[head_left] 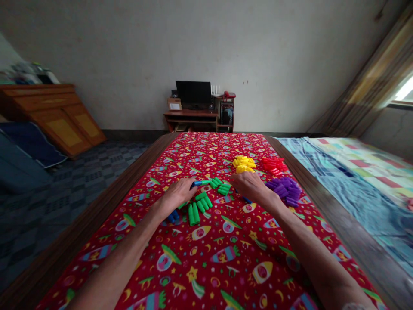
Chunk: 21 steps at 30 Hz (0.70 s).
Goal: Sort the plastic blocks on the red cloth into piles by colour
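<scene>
My left hand (178, 193) rests on the red patterned cloth (226, 258), fingers closed on a joined rod of blue and green plastic pieces (200, 183) that sticks out to the right. Blue pieces (173, 217) lie under its wrist. Green pieces (200, 206) are scattered between my hands. My right hand (253, 186) lies knuckles up, fingers curled over something I cannot make out; a blue piece (247, 199) shows beneath it. Yellow pieces (244, 163), red pieces (273, 165) and purple pieces (285, 188) sit in separate heaps beyond and right of it.
The cloth covers a long wooden table (106, 193). A bed with a patchwork sheet (358, 172) runs along the right. A small desk with a monitor (193, 94) stands at the far wall, a wooden cabinet (61, 116) at the left.
</scene>
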Each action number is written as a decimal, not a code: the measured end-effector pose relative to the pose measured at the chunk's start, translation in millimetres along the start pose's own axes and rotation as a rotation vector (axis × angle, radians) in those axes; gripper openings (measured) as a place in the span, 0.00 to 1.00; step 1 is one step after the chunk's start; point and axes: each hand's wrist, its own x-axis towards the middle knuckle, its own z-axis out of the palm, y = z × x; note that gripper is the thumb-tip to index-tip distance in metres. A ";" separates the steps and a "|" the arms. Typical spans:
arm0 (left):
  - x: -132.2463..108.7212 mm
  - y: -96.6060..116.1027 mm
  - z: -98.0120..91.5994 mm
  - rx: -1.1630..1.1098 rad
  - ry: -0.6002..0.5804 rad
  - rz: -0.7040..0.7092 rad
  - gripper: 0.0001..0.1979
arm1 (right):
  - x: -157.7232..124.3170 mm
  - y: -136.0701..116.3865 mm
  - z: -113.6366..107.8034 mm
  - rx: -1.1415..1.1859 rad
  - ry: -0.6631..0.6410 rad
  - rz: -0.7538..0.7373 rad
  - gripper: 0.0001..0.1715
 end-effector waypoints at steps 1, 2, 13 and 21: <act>-0.8 0.9 -3.7 -0.014 0.009 0.007 0.12 | 0.6 -2.6 2.3 0.035 0.028 -0.036 0.17; -2.1 2.7 -7.5 -0.036 0.008 0.022 0.13 | 1.3 -6.1 5.0 0.079 0.077 -0.087 0.17; -9.7 7.4 -29.5 -0.142 0.166 0.113 0.11 | 12.9 -30.8 45.2 0.245 0.081 -0.184 0.14; -6.1 21.0 -17.8 -0.269 0.082 0.141 0.13 | 10.5 -26.9 52.7 0.421 0.349 -0.276 0.22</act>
